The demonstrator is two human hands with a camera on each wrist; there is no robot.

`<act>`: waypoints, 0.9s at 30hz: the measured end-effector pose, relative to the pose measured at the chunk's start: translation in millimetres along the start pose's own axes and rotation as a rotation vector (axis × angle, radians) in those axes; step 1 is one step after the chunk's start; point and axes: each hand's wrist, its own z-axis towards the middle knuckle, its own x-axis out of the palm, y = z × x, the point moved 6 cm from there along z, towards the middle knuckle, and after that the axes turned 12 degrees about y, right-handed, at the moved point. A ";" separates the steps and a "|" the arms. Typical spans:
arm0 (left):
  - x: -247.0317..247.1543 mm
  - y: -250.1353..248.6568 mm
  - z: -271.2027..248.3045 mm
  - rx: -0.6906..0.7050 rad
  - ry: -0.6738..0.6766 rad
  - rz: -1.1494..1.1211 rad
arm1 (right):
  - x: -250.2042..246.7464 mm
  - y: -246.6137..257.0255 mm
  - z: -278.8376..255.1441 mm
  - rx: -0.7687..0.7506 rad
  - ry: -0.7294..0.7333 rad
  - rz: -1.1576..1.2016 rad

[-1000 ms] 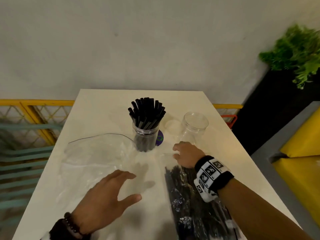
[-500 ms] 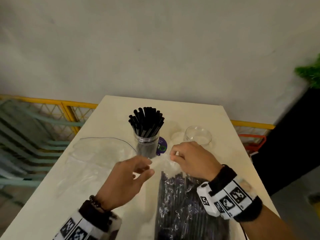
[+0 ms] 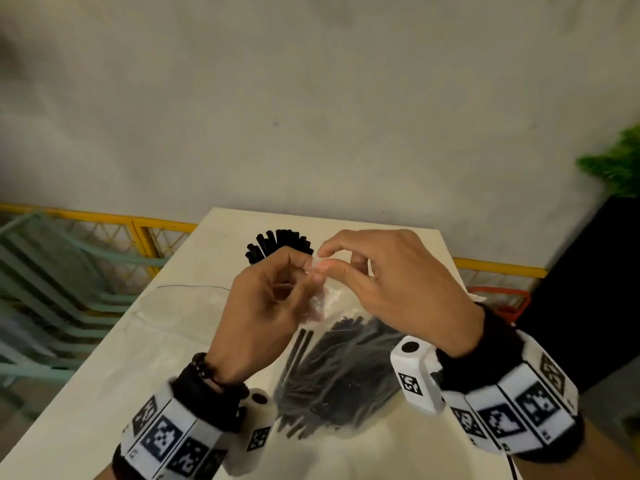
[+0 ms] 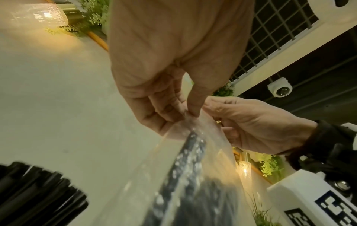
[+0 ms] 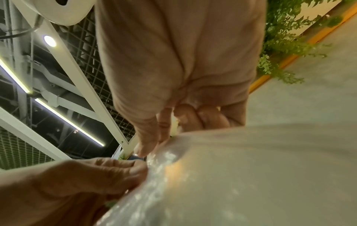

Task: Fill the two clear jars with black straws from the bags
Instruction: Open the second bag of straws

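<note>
Head view shows both hands raised over the cream-white tabletop (image 3: 104, 393), meeting at the top edge of a clear plastic bag of black straws (image 3: 341, 368). The left hand (image 3: 266, 306) pinches that edge between thumb and curled fingers, and the right hand (image 3: 391, 289) pinches it just beside, thumb against forefinger, so the two sets of fingertips nearly touch. The bag hangs down from the pinch toward the person, its lower part with the dark bundle of straws lying on the tabletop between the two wrists. Behind the left hand, the tops of the black straws standing in a jar (image 3: 277, 242) fan out above the knuckles; the jar itself is hidden by the hand. The second jar cannot be seen from here. To the left of the hands a flat, empty clear plastic bag (image 3: 166, 306) lies on the tabletop, its thin dark edge line showing. Left wrist view shows the left hand (image 4: 173, 73) from behind with thumb and forefinger closed on the crinkled film of the bag (image 4: 193, 175), the right hand (image 4: 257, 126) gripping the same edge just across from it, and the ends of the jarred straws (image 4: 38, 192) blurred at lower left. Right wrist view shows the right hand (image 5: 177, 76) with its thumb pressed on the film (image 5: 241, 175) and the left hand (image 5: 86, 180) pinching the edge close beneath it.
</note>
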 end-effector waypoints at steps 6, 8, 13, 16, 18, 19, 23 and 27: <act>-16.2 -9.8 2.0 0.076 -0.038 0.147 | 0.6 11.3 4.6 -0.018 -0.113 -0.098; -27.0 -3.0 -1.0 0.073 -0.059 0.128 | 5.8 -0.2 -5.2 0.019 -0.083 -0.120; -33.6 7.4 1.5 0.049 0.069 -0.012 | 5.2 -17.3 -26.5 0.046 -0.101 -0.001; -28.3 5.8 12.2 0.075 0.080 -0.046 | 8.4 -6.2 -24.9 0.031 -0.112 -0.024; -33.3 9.6 18.2 0.089 0.074 -0.096 | 8.9 -14.0 -37.5 0.075 -0.114 -0.090; -37.3 12.6 20.8 0.090 0.081 -0.120 | 8.8 -23.3 -49.1 0.119 -0.105 -0.114; -45.3 23.4 25.4 0.068 0.123 -0.238 | 15.5 -59.4 -105.3 0.268 0.023 -0.144; -29.6 15.6 27.6 0.105 0.258 -0.192 | 21.3 -68.5 -134.8 0.351 0.190 -0.090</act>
